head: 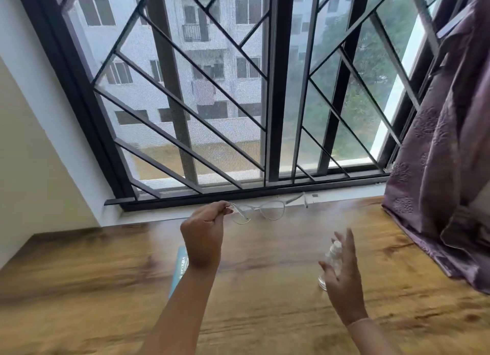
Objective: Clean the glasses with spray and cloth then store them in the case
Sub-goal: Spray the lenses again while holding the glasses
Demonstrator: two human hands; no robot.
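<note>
Because the left hand [204,230] pinches the clear-framed glasses [265,208] by only one temple tip, holding them in the air over the far edge of the tabletop [265,315] near the window sill [344,192], a jolt could twist the frame or make it slip and drop. With the right hand [342,272] spread wide and holding nothing just beside the small clear spray bottle [331,257], a hasty grab could tip the upright bottle, and a misaimed spray would wet the tabletop instead of the lenses.
</note>
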